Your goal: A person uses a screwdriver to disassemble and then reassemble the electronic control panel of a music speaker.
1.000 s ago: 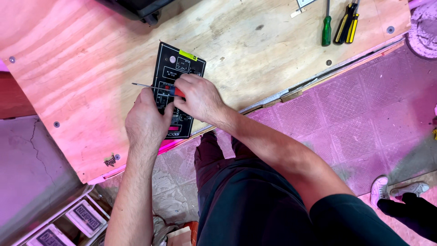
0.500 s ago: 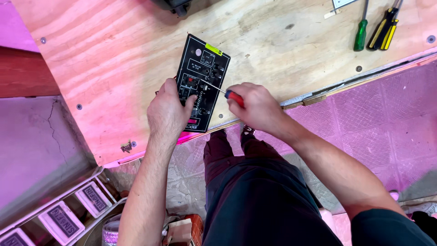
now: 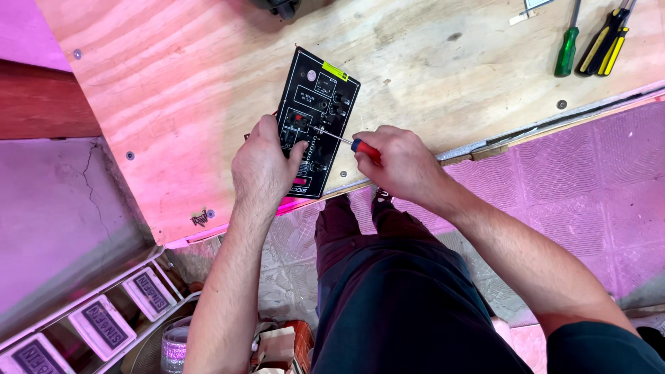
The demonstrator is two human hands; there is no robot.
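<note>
Panel [image 3: 315,114] is lying on the counter [image 3: 173,90], left hand [image 3: 263,170] pinning its seven-o'clock edge, right fingers [image 3: 388,149] gripping a screwdriver [image 3: 346,142]; the tip is risking slipping, scratching components.

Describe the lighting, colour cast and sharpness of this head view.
Head view: a strong pink cast tints the floor and the left of the plywood bench; its right side looks natural. Hands and panel are sharp, no motion blur; shadows soft.
</note>
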